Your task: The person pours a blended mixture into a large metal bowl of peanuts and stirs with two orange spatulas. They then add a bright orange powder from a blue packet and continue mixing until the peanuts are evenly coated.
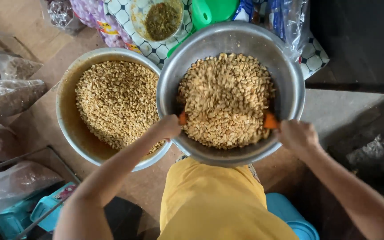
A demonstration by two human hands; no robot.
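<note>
Both hands, the left hand (169,126) and right hand (297,134), grip the near rim of a steel bowl (290,80) of peanuts (225,100), held just beside a wider peanut-filled basin (67,120) on the floor.

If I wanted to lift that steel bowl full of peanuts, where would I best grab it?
Probably the steel bowl is best gripped at its near rim, one hand on each side, coming from the person's side. The left hand and right hand hold it that way now; the load is wide and heaped, so two spread grips likely keep it level.
</note>
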